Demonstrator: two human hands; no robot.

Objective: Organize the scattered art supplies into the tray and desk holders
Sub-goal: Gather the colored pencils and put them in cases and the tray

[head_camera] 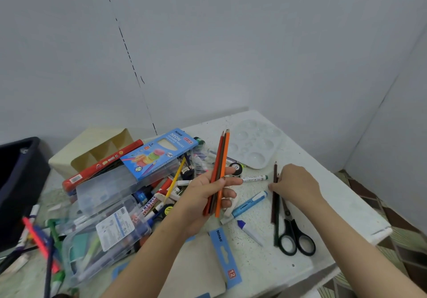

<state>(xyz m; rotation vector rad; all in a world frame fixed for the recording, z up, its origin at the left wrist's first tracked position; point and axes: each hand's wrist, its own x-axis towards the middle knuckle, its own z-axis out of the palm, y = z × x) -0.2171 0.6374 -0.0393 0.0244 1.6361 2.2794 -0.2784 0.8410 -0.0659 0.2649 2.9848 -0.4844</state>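
Note:
My left hand (209, 196) holds a bundle of three coloured pencils (221, 159), red, brown and orange, tips pointing up, above the middle of the table. My right hand (294, 183) reaches down to the table and pinches two dark pencils (275, 207), brown and dark green, which lie flat beside black scissors (294, 235). A beige desk holder (92, 152) with compartments stands at the back left. Clear plastic trays (108, 189) lie in the pile on the left.
A blue Ninso pencil box (159, 153), a red box (101, 166), markers and small paint pots crowd the left and centre. A white paint palette (254, 145) sits at the back right. A blue highlighter (250, 204) and a green-capped marker (255, 178) lie between my hands. The table edge runs along the right.

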